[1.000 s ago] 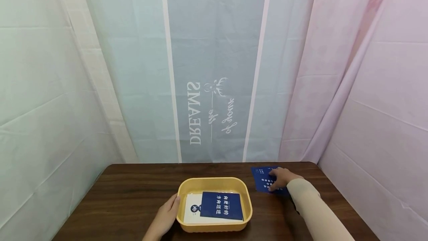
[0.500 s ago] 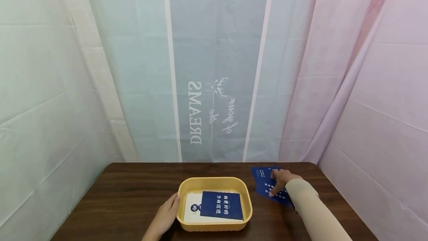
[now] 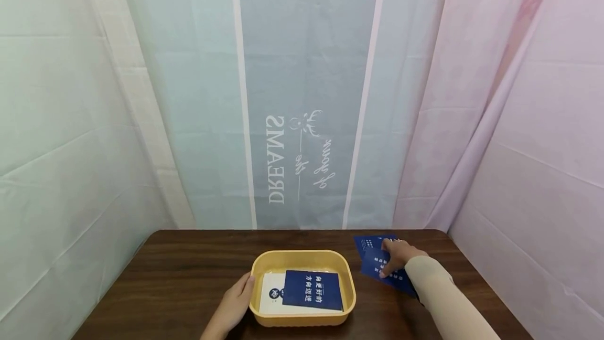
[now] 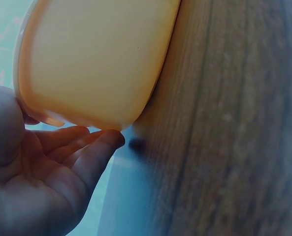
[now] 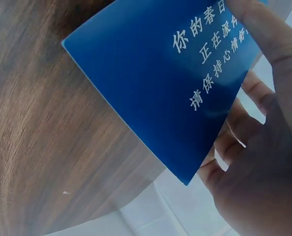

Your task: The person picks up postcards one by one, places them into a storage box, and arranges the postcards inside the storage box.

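Observation:
My left hand [image 3: 234, 300] holds the left side of a yellow plastic tray [image 3: 302, 321], with the thumb at its rim and the fingers against its outer wall in the left wrist view. Inside the tray, a blue card [image 3: 294, 291] with white Chinese lettering overlaps a white card [image 3: 270, 306] bearing a round dark emblem. At the right of the table, my right hand [image 3: 398, 257] pinches another blue card [image 5: 150, 83] by its edge, thumb on the printed face. The held card is slightly tilted. Behind it lies a further blue card [image 3: 365, 242], partly covered by the hand and held card.
All this stands on a dark wood-grain table [image 3: 189, 277] with rounded far corners. A grey-blue curtain [image 3: 302, 67] with white print hangs at the back, and pale cloth [image 3: 542, 172] encloses the sides.
My right hand has pinched the upper blue card and turned it away from the one beneath, so the two now visibly separate. The left hand and tray stay in place.

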A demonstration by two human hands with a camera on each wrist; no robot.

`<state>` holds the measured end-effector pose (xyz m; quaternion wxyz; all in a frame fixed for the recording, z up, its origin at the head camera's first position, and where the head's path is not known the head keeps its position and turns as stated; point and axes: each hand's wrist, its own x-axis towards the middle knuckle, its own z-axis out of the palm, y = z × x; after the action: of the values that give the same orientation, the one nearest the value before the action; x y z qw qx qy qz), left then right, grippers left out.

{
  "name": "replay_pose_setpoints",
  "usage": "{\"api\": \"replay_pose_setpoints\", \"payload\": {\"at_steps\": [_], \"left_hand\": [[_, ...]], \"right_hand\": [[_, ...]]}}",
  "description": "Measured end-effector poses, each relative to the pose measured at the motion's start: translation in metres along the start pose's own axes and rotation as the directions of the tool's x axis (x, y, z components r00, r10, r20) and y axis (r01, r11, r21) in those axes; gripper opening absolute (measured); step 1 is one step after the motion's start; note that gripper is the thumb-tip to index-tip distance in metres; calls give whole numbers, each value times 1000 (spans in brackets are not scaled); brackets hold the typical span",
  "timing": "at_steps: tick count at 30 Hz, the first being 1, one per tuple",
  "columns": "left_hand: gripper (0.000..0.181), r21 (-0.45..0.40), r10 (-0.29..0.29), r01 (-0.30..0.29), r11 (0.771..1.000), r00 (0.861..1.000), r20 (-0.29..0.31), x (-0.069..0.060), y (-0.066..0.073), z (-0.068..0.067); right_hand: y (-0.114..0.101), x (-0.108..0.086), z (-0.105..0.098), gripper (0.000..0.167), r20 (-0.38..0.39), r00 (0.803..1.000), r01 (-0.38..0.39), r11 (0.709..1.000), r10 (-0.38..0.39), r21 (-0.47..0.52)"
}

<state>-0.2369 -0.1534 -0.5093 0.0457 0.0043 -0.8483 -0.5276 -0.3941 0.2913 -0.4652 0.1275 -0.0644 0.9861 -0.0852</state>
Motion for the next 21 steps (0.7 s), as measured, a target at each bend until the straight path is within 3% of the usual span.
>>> {"api": "replay_pose_setpoints", "payload": {"at_steps": [5, 8, 12, 21], "left_hand": [[58, 3, 8, -8, 1000, 1000, 3, 1, -2, 0], [59, 2, -3, 3, 1000, 1000, 8, 2, -1, -1], [60, 3, -20, 20, 1000, 1000, 10, 3, -1, -1], [61, 3, -30, 30, 1000, 1000, 2, 1, 0, 2]], "right_hand": [[0, -1, -1, 68, 6, 1000, 13, 999, -14, 39], [3, -1, 0, 51, -51, 992, 118, 990, -114, 71], [8, -1, 5, 33, -173, 960, 243, 963, -222, 116], [8, -3, 4, 20, -386, 904, 269, 947, -185, 178]]}}
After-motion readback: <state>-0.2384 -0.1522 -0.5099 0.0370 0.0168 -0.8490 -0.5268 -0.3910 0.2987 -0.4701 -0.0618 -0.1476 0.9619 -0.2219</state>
